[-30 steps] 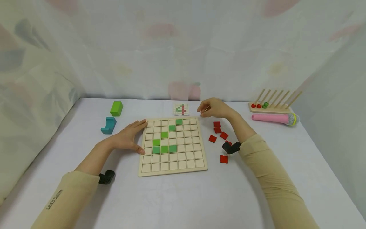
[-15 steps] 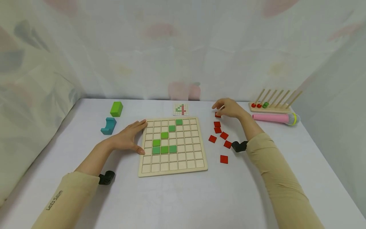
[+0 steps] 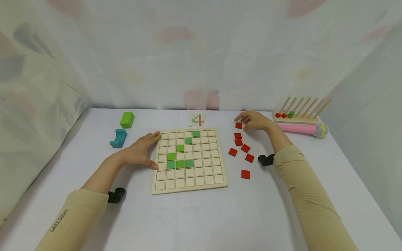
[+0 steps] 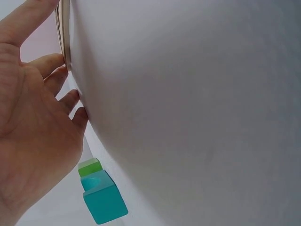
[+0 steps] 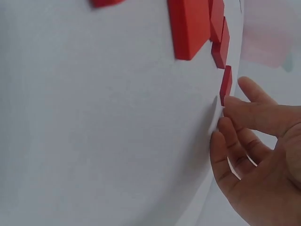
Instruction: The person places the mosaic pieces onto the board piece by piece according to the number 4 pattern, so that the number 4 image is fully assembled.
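A pale wooden grid board (image 3: 190, 191) lies flat with several green tiles (image 3: 180, 148) in its cells. Along its left edge my left hand (image 3: 138, 151) rests with thumb and fingers spread; in the left wrist view this hand (image 4: 42, 108) touches the board's edge (image 4: 66, 35). Beyond the board's right side, my right hand (image 3: 255, 121) is low over the cloth beside the farthest red tile (image 3: 238, 125). The right wrist view shows the hand (image 5: 263, 146) with loosely bent fingers near that red tile (image 5: 226, 84), and no tile is visible in its grasp.
Several red tiles (image 3: 245, 148) lie right of the board. A small grid card (image 3: 198, 120) is behind it. At left are a green block (image 3: 127, 120) and a teal curved block (image 3: 118, 138); at right, a pink microphone (image 3: 298, 129) and a peg rack (image 3: 296, 119) with beads.
My right hand has moved right, from near the board's far right corner to beside the farthest red tile, which now lies in plain view. My left hand stays at the board's edge.
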{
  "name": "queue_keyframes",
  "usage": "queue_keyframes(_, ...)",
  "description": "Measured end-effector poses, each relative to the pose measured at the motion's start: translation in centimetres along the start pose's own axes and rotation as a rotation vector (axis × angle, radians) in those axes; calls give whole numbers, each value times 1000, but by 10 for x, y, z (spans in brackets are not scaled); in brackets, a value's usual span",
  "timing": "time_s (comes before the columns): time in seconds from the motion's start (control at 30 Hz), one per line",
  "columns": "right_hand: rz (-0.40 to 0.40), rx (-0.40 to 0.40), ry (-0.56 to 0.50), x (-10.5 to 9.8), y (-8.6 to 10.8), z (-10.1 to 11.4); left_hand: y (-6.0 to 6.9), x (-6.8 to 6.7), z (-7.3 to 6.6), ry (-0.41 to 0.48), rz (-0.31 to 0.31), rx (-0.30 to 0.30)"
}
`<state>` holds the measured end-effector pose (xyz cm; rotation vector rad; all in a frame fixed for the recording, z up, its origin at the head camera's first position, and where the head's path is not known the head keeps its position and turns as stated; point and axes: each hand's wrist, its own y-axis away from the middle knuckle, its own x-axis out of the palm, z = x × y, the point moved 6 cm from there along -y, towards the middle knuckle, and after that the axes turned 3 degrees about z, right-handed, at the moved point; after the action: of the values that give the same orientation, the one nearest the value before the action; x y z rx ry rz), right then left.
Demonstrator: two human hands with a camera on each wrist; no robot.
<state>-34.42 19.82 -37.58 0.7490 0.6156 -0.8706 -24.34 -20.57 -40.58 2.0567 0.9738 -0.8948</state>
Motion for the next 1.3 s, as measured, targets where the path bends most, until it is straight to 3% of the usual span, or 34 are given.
queue_keyframes(0.23,23,-23,-27,6,-5,-10,1,0,0,1,-1,1)
queue_keyframes(1.3,-88,-57,-6,11,-6,-18,0,0,1,6,6,6)
